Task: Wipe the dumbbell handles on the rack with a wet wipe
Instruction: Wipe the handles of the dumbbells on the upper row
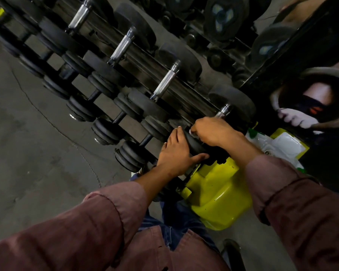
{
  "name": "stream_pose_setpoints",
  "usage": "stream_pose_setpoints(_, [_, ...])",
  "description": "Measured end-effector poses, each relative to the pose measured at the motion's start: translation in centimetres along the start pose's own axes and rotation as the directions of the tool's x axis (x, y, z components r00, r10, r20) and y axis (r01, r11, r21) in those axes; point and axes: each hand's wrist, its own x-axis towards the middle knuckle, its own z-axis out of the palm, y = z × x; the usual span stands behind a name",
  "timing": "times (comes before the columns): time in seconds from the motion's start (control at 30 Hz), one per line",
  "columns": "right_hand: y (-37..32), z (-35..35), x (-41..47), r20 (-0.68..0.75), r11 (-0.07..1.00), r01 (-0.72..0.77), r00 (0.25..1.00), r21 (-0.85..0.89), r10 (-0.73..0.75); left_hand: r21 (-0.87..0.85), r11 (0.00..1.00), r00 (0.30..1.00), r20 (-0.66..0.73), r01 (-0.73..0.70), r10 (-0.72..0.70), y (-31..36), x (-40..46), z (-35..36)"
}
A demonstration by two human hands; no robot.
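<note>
The right hand (213, 132) is gripping a wet wipe (190, 132) around the nearest dumbbell handle (222, 112). The left hand (176, 153), at its seven o'clock, is clasping the dumbbell's rubber head (194, 144); it should be bracing firmly while the wipe is twisting along the knurling.

The dumbbell handles (165, 80) are bright knurled metal with smooth polished collars, their heads (108, 70) matt black rubber, the rack's end cover (217, 194) glossy yellow-green plastic, the sleeves (98, 218) dull woven maroon cloth, and the floor (27, 153) rough, cracked grey concrete.
</note>
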Motion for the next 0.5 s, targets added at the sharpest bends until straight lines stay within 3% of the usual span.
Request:
stream_pose_setpoints(0.13, [0.9, 0.6, -1.3, -0.087, 0.993, 0.071, 0.994, 0.099, -0.063, 0.001, 1.0, 1.0, -0.005, -0.01, 0.01, -0.1, 0.0, 0.1])
stream_pose_setpoints(0.23, [1.7, 1.0, -2.9, -0.104, 0.97, 0.055, 0.994, 0.236, -0.031, 0.005, 1.0, 1.0, 0.004, -0.013, 0.013, 0.0, -0.1, -0.1])
stream_pose_setpoints(0.4, [2.2, 2.8, -4.2, -0.065, 0.935, -0.099, 0.99, 0.342, 0.128, 0.01, 1.0, 1.0, -0.009, -0.018, 0.019, -0.2, 0.0, 0.0])
stream_pose_setpoints(0.5, [1.6, 5.1, -4.1, -0.074, 0.833, -0.235, 0.947, 0.501, 0.312, 0.004, 1.0, 1.0, -0.007, -0.019, 0.019, -0.1, 0.0, -0.1])
